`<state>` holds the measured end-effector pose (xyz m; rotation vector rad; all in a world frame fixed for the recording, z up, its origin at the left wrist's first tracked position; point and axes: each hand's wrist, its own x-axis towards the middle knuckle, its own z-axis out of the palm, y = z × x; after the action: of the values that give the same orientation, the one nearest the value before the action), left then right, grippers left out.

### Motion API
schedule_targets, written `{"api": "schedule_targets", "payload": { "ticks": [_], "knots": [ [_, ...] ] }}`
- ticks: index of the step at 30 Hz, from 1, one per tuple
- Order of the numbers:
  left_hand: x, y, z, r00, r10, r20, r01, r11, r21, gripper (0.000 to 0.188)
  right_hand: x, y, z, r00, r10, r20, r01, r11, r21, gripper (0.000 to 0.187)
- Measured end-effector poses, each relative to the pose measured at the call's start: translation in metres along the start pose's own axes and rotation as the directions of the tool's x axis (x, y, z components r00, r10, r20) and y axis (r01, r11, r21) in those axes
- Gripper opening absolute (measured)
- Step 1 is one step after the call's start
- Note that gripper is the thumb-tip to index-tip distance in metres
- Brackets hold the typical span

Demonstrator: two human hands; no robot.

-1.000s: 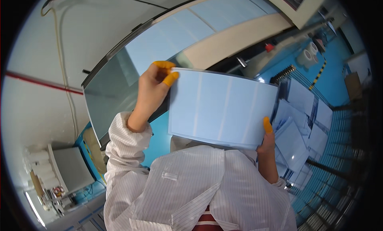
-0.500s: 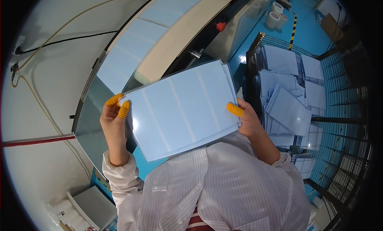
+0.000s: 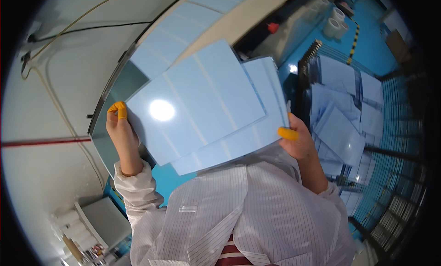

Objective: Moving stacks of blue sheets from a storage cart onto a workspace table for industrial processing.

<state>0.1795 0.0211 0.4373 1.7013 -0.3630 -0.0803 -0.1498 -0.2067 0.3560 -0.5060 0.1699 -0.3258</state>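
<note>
My left hand [image 3: 120,123], in yellow finger cots, pinches the left edge of a pale blue glossy sheet [image 3: 197,114] with faint lighter bands and a bright glare spot. That sheet lies turned across a small stack of similar sheets [image 3: 250,139], sticking out beyond it on the left. My right hand [image 3: 301,139] grips the stack at its right edge, its thumb in a yellow cot on top and its fingers mostly hidden underneath. Both hands hold the sheets above my lap, in front of the machine.
Ahead, a machine bed [image 3: 124,93] carries more pale blue sheets [image 3: 179,31], with a red knob [image 3: 273,28] on its side. To my right, a black wire cart [image 3: 305,59] holds piled sheets [image 3: 340,132]. White rolls [image 3: 332,28] stand on the blue floor. A white bin [image 3: 108,220] sits lower left.
The top sheet has slid left and turned away from the stack with my left hand, baring more of the sheets below. My right hand has shifted slightly right with the stack.
</note>
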Motion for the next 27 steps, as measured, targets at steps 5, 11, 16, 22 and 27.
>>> {"api": "schedule_targets", "payload": {
  "ticks": [5, 11, 16, 22, 27],
  "knots": [
    [0.036, -0.011, -0.082, 0.955, -0.127, -0.268, 0.103, 0.99, -0.1, 0.024, -0.02, -0.015, -0.03, 0.94, -0.212, -0.267, 0.193, 0.976, -0.098, 0.027],
    [0.07, -0.058, -0.17, 0.841, -0.247, -0.481, 0.246, 0.967, -0.067, 0.022, -0.022, -0.035, -0.03, 0.837, -0.29, -0.464, 0.274, 0.956, -0.104, 0.029],
    [0.093, -0.086, -0.153, 0.863, -0.128, -0.489, 0.214, 0.969, 0.124, 0.025, -0.012, -0.038, -0.036, 0.792, -0.215, -0.571, 0.271, 0.963, 0.013, 0.03],
    [0.057, -0.065, -0.128, 0.97, 0.171, -0.173, 0.041, 0.587, 0.809, 0.06, -0.007, -0.037, -0.019, 0.735, -0.25, -0.631, 0.304, 0.952, -0.023, 0.029],
    [-0.007, -0.036, -0.122, 0.968, 0.178, 0.176, -0.219, 0.259, 0.941, 0.076, 0.0, -0.034, -0.016, 0.681, -0.282, -0.676, 0.344, 0.938, -0.045, 0.026]
  ]
}}
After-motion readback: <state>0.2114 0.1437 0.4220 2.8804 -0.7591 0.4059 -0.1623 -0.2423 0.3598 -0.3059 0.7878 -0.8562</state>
